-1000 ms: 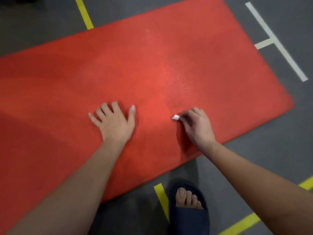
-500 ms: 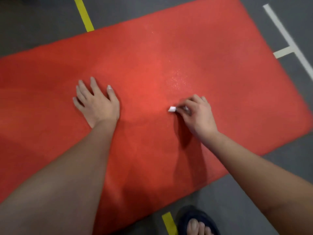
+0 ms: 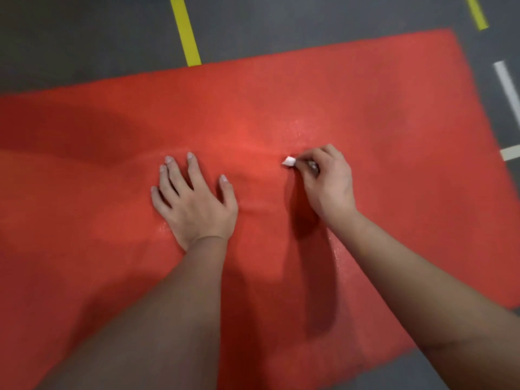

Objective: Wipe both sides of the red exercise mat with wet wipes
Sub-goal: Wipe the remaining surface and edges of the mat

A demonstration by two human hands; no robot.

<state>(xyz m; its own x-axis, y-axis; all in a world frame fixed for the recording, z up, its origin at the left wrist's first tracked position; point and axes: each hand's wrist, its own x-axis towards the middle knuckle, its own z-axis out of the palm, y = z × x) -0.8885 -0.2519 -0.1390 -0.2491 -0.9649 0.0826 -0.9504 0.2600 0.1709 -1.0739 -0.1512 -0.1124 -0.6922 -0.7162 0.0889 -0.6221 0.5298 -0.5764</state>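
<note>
The red exercise mat [image 3: 365, 108] lies flat on the floor and fills most of the head view. My left hand [image 3: 194, 204] rests palm down on the mat's middle with its fingers spread straight. To its right, my right hand [image 3: 327, 181] has its fingers curled round a small bunched white wet wipe [image 3: 289, 161] and holds it against the mat. Only a small end of the wipe shows past the fingers. Faint wet sheen shows on the mat near both hands.
Dark grey floor [image 3: 84, 38] surrounds the mat. A yellow tape line [image 3: 187, 32] runs from the top down to the mat's far edge. Another yellow strip [image 3: 477, 12] and white tape marks [image 3: 506, 91] lie off the mat's right end.
The camera has shifted forward over the mat; the foot in the sandal has left the view. My right hand with the wipe has slid farther up the mat, and my left hand has been re-placed beside it.
</note>
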